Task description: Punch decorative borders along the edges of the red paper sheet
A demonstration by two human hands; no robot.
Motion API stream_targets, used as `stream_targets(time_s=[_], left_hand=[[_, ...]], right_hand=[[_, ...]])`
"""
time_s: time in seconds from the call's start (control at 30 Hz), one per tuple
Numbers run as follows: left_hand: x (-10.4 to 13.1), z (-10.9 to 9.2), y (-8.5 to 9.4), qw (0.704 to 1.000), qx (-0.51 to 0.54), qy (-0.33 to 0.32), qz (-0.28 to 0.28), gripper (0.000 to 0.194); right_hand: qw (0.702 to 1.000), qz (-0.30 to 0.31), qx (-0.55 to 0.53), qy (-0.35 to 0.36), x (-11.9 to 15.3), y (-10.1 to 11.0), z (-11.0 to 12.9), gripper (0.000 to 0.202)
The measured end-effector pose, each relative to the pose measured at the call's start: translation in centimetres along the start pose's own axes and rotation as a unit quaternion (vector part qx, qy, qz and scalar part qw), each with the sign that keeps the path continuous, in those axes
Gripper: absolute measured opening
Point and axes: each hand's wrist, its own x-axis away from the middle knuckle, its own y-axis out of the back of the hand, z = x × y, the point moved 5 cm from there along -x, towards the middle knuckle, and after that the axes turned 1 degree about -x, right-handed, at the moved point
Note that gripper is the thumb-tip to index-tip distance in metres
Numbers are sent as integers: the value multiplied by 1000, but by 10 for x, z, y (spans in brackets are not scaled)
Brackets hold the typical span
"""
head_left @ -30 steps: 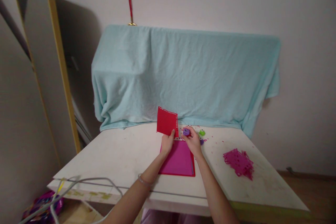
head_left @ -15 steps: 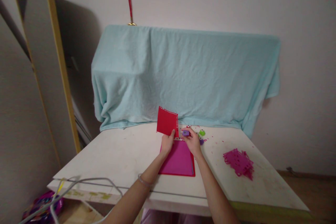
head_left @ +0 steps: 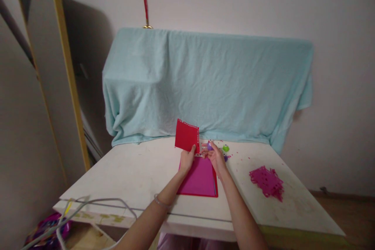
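Note:
My left hand (head_left: pixel 186 161) is closed on the lower edge of a red sheet of paper (head_left: pixel 186 136), thumb in front. Small punched holes run along the sheet's top and right edges. A small purple paper punch (head_left: pixel 209 146) is in the fingers of my right hand (head_left: pixel 216 158), just right of the red sheet and apart from it. Beneath both hands lies a stack of magenta paper (head_left: pixel 197 179) with red showing at its edges. A green punch (head_left: pixel 225 148) and another purple punch (head_left: pixel 225 158) rest beyond my right hand, partly hidden.
A pile of punched magenta paper pieces (head_left: pixel 267 183) lies on the right of the white table (head_left: pixel 140 172). Tiny paper bits are scattered near the punches. A light blue cloth (head_left: pixel 211 86) hangs behind, and a grey cable (head_left: pixel 102 200) crosses the front left edge.
The purple punch has turned in my right hand and shifted slightly up, and my right fingers have changed their hold. My left hand and the red sheet are nearly unmoved.

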Motion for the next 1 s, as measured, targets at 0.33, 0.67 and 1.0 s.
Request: stream_targets(time_s=[0.33,0.67,1.0], left_hand=[[3,-7,2,1000,0,-8,-2,35],[3,-4,0,1000,-1,0,3,40],[6,-12,2,1000,-12,-2,5,39]], right_hand=[[995,-43,-71,-59,-2,22,-5,54],[953,55,-290,-74,2,18,-2,46],[940,61,-329,-66,0,21,-4,42]])
